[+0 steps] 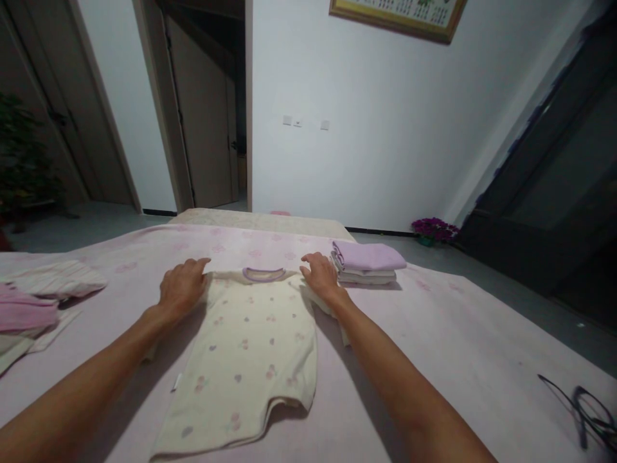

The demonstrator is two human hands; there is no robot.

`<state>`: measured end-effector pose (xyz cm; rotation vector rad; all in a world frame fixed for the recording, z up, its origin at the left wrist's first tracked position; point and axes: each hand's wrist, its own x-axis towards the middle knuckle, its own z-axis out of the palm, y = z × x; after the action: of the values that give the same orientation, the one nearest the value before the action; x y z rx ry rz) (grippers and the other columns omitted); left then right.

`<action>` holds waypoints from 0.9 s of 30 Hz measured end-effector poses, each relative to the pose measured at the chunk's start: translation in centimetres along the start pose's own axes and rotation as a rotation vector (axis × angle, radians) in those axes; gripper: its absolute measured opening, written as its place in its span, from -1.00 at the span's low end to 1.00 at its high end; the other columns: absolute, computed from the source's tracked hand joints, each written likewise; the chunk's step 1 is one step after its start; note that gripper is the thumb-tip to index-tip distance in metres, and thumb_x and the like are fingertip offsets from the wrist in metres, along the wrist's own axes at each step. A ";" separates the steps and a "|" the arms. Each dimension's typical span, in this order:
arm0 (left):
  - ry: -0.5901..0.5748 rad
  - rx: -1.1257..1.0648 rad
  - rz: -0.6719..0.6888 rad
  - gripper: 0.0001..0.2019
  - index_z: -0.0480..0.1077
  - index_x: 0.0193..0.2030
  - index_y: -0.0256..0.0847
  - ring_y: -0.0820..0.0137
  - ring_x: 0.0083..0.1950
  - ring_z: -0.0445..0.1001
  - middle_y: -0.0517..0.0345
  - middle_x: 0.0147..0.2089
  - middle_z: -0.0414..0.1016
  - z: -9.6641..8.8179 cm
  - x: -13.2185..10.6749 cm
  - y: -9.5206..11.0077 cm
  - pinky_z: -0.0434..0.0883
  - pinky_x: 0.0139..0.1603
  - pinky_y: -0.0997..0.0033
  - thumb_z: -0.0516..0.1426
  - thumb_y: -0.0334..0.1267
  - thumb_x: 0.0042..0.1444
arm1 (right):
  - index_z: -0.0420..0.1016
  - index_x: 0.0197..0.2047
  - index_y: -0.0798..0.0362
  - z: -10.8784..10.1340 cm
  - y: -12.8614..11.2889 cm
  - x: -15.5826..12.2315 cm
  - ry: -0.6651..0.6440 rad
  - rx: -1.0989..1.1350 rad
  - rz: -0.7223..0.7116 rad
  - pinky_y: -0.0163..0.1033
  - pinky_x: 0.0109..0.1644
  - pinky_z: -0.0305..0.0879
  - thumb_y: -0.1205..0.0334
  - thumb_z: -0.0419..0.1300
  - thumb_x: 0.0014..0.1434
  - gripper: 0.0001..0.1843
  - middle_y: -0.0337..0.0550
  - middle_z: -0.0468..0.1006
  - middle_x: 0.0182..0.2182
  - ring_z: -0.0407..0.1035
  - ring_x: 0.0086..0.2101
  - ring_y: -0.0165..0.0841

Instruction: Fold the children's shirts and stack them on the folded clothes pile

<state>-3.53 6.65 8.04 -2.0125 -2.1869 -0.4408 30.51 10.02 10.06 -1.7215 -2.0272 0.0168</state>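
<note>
A cream short-sleeved T-shirt [241,360] with a small pink and lilac print and a lilac collar lies flat on a pale pink bedsheet [434,334]. My left hand [183,287] holds its shoulder left of the collar. My right hand [322,278] holds the opposite shoulder, close to a folded stack of lilac and white clothes [366,263]. The sleeves are partly tucked under the shirt, and the right one shows below my wrist.
A loose pile of striped and pink clothes [33,305] lies at the left of the bed. Black-framed glasses [585,411] rest near the right edge. Beyond the bed are a grey floor, magenta flowers [434,229], and doorways.
</note>
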 end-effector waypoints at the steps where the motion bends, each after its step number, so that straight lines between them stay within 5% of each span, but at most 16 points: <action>1: 0.018 -0.021 0.064 -0.50 0.30 0.34 -0.24 0.02 0.19 0.45 -0.20 0.25 0.44 0.5 -0.9 0.6 0.35 0.16 0.03 -0.12 -0.24 0.32 | 0.49 0.09 -0.04 0.1 -0.2 -0.9 -0.017 -0.007 -0.028 -0.22 0.08 0.18 0.24 0.15 0.28 -0.69 -0.08 0.51 0.07 0.35 0.06 -0.26; 5: -0.005 -0.210 0.312 -0.55 0.41 0.24 -0.25 0.16 0.26 0.43 -0.08 0.25 0.48 3.4 -5.8 2.8 0.33 0.30 0.13 -0.10 -0.19 0.36 | 0.48 0.06 -0.06 -0.5 -0.7 -5.9 -0.146 -0.003 -0.024 -0.25 -0.09 0.20 0.20 0.05 0.34 -0.72 -0.17 0.60 -0.08 0.45 -0.11 -0.31; 11: -0.021 -0.195 0.408 -0.49 0.34 0.35 -0.21 0.07 0.42 0.26 -0.12 0.38 0.36 7.3 -11.5 4.4 0.26 0.40 -0.01 -0.04 -0.05 0.36 | 0.41 0.19 0.03 -3.7 -0.5 -13.4 -0.389 0.069 0.068 -0.19 -0.11 0.20 0.01 0.05 0.34 -0.54 0.00 0.63 -0.13 0.50 -0.14 -0.16; 16: 0.003 -0.073 0.420 -0.50 0.34 0.35 -0.17 0.02 0.44 0.22 -0.16 0.42 0.29 7.7 -12.3 5.0 0.22 0.40 -0.04 -0.04 -0.06 0.37 | 0.16 0.42 -0.02 -2.6 -1.4 -17.2 -0.446 0.307 0.146 -0.16 -0.10 0.27 0.11 0.19 0.15 -0.23 -0.04 0.63 -0.12 0.50 -0.15 -0.14; 22: 0.002 -0.070 0.422 -0.50 0.33 0.36 -0.14 0.05 0.44 0.22 -0.13 0.42 0.28 7.2 -12.4 5.0 0.20 0.41 0.00 -0.03 -0.06 0.37 | 0.30 0.25 0.10 -0.3 -2.8 -17.7 -0.301 1.171 0.331 -0.21 -0.06 0.38 0.27 0.18 -0.12 -0.22 -0.03 0.58 -0.05 0.47 -0.10 -0.22; 25: 0.013 -0.071 0.431 -0.50 0.33 0.36 -0.14 0.05 0.44 0.23 -0.13 0.42 0.29 7.3 -12.4 4.8 0.21 0.41 -0.01 -0.04 -0.06 0.37 | 0.35 0.20 0.07 -1.6 -1.6 -17.4 -0.297 1.198 0.366 -0.28 -0.19 0.39 0.29 0.18 -0.14 -0.26 -0.10 0.57 -0.10 0.47 -0.22 -0.30; 27: 0.022 -0.071 0.438 -0.50 0.33 0.36 -0.15 0.05 0.44 0.23 -0.13 0.42 0.29 7.4 -12.5 4.7 0.21 0.41 -0.02 -0.04 -0.05 0.38 | 0.40 0.16 0.04 -2.8 -0.1 -17.4 -0.416 1.059 0.369 -0.35 -0.42 0.31 0.29 0.19 -0.14 -0.30 -0.17 0.55 -0.17 0.41 -0.41 -0.40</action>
<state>3.09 -2.64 -2.05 -2.4194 -1.6638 -0.4795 33.13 -7.03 6.57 -1.3575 -1.4047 1.3855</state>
